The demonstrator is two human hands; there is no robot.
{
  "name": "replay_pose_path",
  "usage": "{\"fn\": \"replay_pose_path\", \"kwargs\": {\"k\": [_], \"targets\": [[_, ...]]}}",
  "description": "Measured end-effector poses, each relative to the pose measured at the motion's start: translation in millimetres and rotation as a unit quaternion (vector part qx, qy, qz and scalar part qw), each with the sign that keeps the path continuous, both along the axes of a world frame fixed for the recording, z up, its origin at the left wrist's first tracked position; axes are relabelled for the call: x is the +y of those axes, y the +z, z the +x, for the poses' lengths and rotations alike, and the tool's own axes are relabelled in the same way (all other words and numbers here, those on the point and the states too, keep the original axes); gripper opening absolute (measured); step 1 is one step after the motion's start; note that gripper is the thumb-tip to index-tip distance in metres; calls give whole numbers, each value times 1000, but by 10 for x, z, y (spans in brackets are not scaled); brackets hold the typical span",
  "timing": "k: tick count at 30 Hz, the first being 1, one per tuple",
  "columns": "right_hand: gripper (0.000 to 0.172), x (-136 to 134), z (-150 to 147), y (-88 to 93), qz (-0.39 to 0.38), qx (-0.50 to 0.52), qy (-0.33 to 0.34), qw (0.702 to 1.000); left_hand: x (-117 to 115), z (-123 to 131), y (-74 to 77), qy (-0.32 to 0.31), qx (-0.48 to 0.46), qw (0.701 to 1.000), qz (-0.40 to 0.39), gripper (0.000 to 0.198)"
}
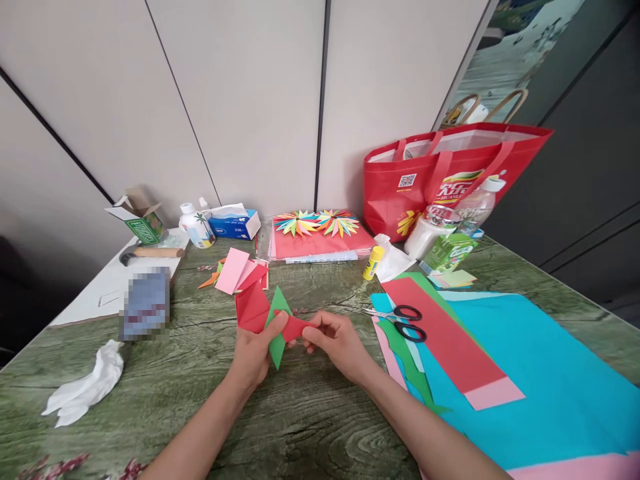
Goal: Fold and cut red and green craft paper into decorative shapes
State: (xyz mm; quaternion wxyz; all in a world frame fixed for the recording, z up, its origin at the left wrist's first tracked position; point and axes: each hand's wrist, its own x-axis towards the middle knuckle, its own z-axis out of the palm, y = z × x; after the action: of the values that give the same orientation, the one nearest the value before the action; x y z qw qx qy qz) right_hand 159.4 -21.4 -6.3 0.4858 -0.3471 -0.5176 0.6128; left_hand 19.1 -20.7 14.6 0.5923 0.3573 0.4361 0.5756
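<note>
Left hand (254,352) grips the folded red-and-green paper (277,345), right hand (336,339) pinches its narrow red end (295,328); black-handled scissors (394,316) lie off right!

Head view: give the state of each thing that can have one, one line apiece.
Folded red and green paper: held between left hand and right hand
Scissors: lying on coloured paper, unheld
Glue stick: upright
Left green carton: flaps open
Red bag: standing, top open
Clear bottle: capped, upright
White bottle: capped, upright
Hammer: lying flat
Paper rosettes: fanned out
White tissue near left edge: crumpled
</note>
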Motion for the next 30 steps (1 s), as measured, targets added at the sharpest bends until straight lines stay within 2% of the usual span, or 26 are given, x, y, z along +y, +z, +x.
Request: {"fn": "replay_pose_path", "kwargs": {"k": [3, 5, 7, 9, 11, 13, 16, 18, 24, 30], "targets": [[26, -34, 19, 25, 6, -12, 23, 1000, -10, -17, 38, -16, 11, 999, 34, 21], [27, -61, 29, 49, 31, -57, 12, 998, -20, -17, 46, -26, 19, 999, 39, 21], [29, -76, 33, 63, 68, -95, -14, 993, -26, -14, 38, -23, 18, 1000, 10, 23], [30, -80, 29, 56, 87, -84, -16, 993, -29, -11, 15, -19, 4, 999, -36, 25], [31, -77, 14, 27, 61, -24, 12, 998, -28, -12, -16, -39, -16, 996, -78, 27], [34, -76, -13, -9, -1, 40, 48, 998, -23, -20, -41, -71, -38, 991, -102, 28], [39, -79, -70, -46, -92, 91, 77, 989, 1, -45, -47, -88, -44, 990, -100, 27], [38, -77, -108, -54, -108, 89, 61, 988, 22, -56, -38, -67, -25, 994, -77, 25], [27, -61, -142, -71, -36, 29, -48, 998, 16, 8, -116, -43, 51, 998, 15, 22], [21, -86, -162, -96, -12, 2, -89, 996, -2, 28, -229, 31, 72, 997, 11, 28]]}}
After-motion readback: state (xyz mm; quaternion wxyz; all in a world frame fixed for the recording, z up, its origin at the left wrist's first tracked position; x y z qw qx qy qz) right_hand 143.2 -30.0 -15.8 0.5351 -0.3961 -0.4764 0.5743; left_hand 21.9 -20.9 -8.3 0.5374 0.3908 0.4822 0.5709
